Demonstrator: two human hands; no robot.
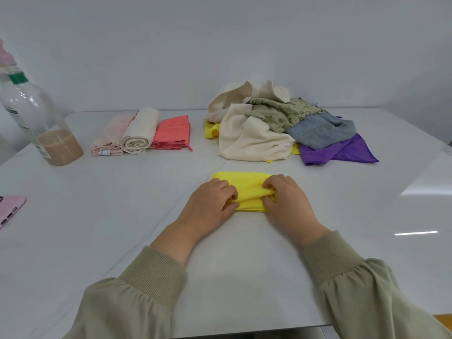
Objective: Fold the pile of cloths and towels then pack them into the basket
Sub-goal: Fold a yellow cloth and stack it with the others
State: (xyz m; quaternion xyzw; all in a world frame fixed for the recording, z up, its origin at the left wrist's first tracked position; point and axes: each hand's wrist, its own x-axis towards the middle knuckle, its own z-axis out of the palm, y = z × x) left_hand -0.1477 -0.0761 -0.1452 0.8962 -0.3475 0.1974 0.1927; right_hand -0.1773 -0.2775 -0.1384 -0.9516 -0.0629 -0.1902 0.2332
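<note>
A small yellow cloth (247,189), partly folded, lies on the white table (122,228) in front of me. My left hand (210,204) grips its left end with curled fingers. My right hand (285,200) pinches its right end. Behind them at the right sits an unfolded pile (281,123) of cream, green patterned, blue, purple and yellow cloths. At the back left lie three folded pieces side by side: a pale pink towel (110,135), a cream towel (140,132) and a coral cloth (172,133). No basket is in view.
A clear plastic bottle (36,118) with brown liquid and a green cap stands at the far left. A pink phone (9,210) lies at the left edge. The table's right edge runs past the pile.
</note>
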